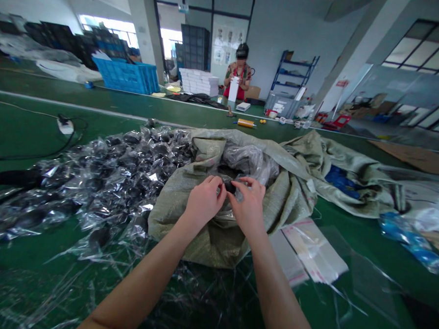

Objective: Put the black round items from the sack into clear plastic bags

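Observation:
Over the mouth of a woven sack [173, 206], my left hand [206, 199] and my right hand [248, 201] meet with their fingers closed on a small black part [228, 185]. Its exact kind cannot be made out. Clear plastic [254, 159] bulges inside the sack's opening behind my fingers. To the left spreads a large heap of dark rounded pieces in clear plastic wrappers [119, 174]. A stack of flat clear bags [316, 248] lies on the green table by my right forearm.
Plastic strips [69, 284] litter the table's near side. A second woven sack [361, 191] lies at the right. Across the table a person [239, 77] holds a white box, beside stacked white boxes [199, 82] and a blue crate [126, 75]. A power socket [64, 125] sits left.

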Available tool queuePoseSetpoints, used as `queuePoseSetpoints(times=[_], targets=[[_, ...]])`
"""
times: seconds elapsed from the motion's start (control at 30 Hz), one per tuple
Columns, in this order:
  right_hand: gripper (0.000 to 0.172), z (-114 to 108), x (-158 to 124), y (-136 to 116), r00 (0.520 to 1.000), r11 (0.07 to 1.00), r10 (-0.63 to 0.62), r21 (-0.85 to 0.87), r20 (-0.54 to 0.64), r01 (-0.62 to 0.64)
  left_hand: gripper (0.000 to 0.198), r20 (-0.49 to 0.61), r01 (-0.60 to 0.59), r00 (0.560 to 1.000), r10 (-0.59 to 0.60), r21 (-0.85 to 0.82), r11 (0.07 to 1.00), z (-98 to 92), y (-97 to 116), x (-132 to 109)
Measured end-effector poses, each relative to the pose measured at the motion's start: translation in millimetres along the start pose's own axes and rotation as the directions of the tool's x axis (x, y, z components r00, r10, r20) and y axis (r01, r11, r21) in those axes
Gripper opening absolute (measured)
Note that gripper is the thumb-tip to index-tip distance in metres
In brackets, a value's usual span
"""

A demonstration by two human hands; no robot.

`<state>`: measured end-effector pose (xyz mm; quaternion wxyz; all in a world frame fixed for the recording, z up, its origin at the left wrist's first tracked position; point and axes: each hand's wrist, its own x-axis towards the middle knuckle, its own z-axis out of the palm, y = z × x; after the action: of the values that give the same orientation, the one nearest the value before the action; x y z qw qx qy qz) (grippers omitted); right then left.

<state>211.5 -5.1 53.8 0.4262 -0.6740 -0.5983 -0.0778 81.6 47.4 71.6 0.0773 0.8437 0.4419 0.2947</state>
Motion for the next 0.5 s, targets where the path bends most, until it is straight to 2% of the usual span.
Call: queuePoseSetpoints(times=[0.07,0.13,0.23,0.3,0.4,0.5], targets=[[0.028,1,0,3,0.999,0.999,0.041,0.029,-0.017,-0.04,0.019,-0.02,-0.016,1.0,0.015,-0.022,1.0,1.4,-1,1],[0.028,3,1,6,0.995,0.985,0.087,0.147,0.056,-0.095,0.019,-0.022,-0.013,1.0,0.012,-0.026,1.0,1.8,-2,1],[0.025,6,2,10,0.972,0.913,0.146,0.353,0.186,-0.205,0.02,0.016,0.016,1.0,-0.016,-0.019,1.0,2.1,-2,2],[0.025,8,3,12,0.961,0.865,0.205,0.424,0.188,-0.267,0.021,0.041,0.04,0.998,-0.039,-0.018,0.999,2.8,-3,3],[0.035,12,4,12,0.935,0.832,0.333,0.429,0.121,-0.352,0.022,0.072,0.104,0.992,-0.102,-0.024,0.994,5.2,-3,4],[0.029,10,8,9,0.925,0.892,0.371,0.244,0.082,-0.38,0.022,0.096,0.15,0.985,-0.145,-0.048,0.988,7.7,-3,5]])
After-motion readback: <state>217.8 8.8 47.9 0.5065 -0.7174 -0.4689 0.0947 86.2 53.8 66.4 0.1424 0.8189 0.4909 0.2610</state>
